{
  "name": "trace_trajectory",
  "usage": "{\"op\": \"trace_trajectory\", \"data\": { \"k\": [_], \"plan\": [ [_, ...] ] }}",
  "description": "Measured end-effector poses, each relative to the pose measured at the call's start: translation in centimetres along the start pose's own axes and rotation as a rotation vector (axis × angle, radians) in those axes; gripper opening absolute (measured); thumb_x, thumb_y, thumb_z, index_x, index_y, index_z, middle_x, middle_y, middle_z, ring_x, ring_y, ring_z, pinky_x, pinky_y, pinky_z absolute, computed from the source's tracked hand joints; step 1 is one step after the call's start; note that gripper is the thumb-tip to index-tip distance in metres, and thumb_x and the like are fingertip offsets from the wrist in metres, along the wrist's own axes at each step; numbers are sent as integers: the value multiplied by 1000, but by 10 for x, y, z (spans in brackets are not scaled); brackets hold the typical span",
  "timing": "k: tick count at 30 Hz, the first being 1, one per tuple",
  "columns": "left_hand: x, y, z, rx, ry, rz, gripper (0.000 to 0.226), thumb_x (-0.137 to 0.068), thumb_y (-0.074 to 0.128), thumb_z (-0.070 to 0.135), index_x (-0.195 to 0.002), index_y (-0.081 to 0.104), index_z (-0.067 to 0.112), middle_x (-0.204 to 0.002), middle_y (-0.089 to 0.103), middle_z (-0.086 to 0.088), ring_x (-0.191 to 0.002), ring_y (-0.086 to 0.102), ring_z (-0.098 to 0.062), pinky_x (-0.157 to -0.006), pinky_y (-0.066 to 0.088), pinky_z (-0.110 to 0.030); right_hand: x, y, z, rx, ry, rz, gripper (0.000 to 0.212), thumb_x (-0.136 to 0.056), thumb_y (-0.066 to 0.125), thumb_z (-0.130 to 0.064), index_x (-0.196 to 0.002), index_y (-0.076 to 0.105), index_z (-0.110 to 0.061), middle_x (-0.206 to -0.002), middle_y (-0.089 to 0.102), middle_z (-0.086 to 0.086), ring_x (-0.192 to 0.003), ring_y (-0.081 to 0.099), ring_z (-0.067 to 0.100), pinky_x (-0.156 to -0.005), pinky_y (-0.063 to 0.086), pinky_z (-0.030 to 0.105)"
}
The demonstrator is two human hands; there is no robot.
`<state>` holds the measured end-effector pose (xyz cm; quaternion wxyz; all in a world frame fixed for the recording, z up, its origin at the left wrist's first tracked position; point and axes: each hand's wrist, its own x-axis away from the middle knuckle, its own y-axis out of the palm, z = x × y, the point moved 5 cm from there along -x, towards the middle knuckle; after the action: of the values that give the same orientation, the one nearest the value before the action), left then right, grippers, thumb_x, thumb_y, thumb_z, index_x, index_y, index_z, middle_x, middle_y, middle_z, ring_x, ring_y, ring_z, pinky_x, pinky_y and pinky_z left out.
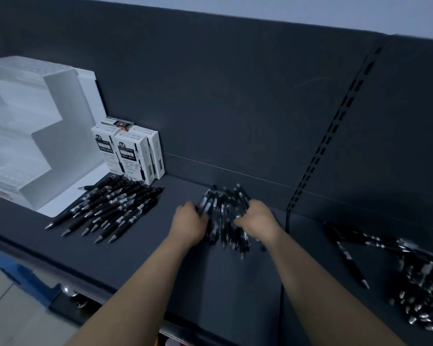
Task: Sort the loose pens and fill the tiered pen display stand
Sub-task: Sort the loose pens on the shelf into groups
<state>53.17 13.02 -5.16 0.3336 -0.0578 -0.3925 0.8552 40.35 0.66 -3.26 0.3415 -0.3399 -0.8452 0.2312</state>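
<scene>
The white tiered stand (58, 136) sits at the far left of the shelf (160, 258), with upright boxes (133, 156) just to its right and a row of pens (110, 208) lying in front of them, tips toward you. At centre, your left hand (190, 223) and right hand (258, 221) curl round one bundle (223, 213) of black pens, gripping it from either side. A loose pile (420, 285) of pens lies well apart at far right.
</scene>
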Motion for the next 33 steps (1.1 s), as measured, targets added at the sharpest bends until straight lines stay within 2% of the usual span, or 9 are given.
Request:
{"op": "trace_trajectory", "data": {
  "k": [1,2,3,7,11,17,23,28,33],
  "plan": [
    [0,3,1,7,32,13,21,-94,53,25,-102,54,6,-103,56,-15,-87,54,-27,-63,37,-28,-3,2,2,-44,-19,-20,42,-84,68,-6,-121,52,6,-77,54,8,-56,49,17,-46,39,21],
    [2,6,3,6,69,32,22,-93,55,26,-104,55,6,-103,55,-14,-96,52,-29,-70,38,-29,-4,4,3,-63,-53,-32,35,-82,70,-7,-83,35,-10,-79,56,10,-58,52,19,-49,41,22],
    [5,7,4,3,99,51,23,-93,55,28,-104,56,8,-102,54,-12,-102,50,-29,-76,37,-29,-2,4,2,-78,-93,-22,13,-82,71,-9,-88,59,-10,-81,60,11,-63,57,21,-53,44,24],
    [17,8,1,-108,128,64,45,-93,51,43,-129,49,16,-127,51,-8,-123,39,-31,-97,34,-35,-3,6,10,-97,-205,15,23,-76,69,-33,-96,65,-23,-107,64,5,-106,62,23,-88,53,37],
    [21,4,-5,-209,109,59,80,-90,46,59,-152,20,17,-155,28,-1,-140,22,-27,-112,21,-39,4,8,22,-22,-199,25,67,-74,68,-51,-135,45,-32,-135,47,-5,-131,40,17,-109,39,43],
    [18,5,-5,-238,138,14,90,-84,42,71,-152,16,19,-159,16,1,-144,12,-24,-115,13,-40,15,14,28,-30,-165,181,113,-53,64,-81,-147,32,-26,-148,37,-7,-139,30,16,-114,33,41],
    [12,9,-3,-280,208,-56,84,-87,42,66,-152,16,19,-159,15,3,-144,10,-24,-114,14,-41,20,16,29,235,-160,279,116,-52,42,-95,-142,39,-23,-148,37,-6,-138,28,19,-115,27,39],
    [3,-1,-5,-119,218,-71,55,-92,42,56,-140,37,30,-148,38,9,-135,24,-26,-107,22,-42,17,8,33,21,-101,252,87,-62,35,-96,-114,59,-30,-127,57,-3,-127,45,25,-107,37,46],
    [2,-6,-10,-202,222,-62,54,-92,43,56,-137,40,25,-148,37,4,-133,27,-27,-105,26,-43,21,4,38,-12,-120,273,93,-77,36,-85,-136,50,-14,-141,49,1,-136,37,24,-113,31,41]
  ]
}}
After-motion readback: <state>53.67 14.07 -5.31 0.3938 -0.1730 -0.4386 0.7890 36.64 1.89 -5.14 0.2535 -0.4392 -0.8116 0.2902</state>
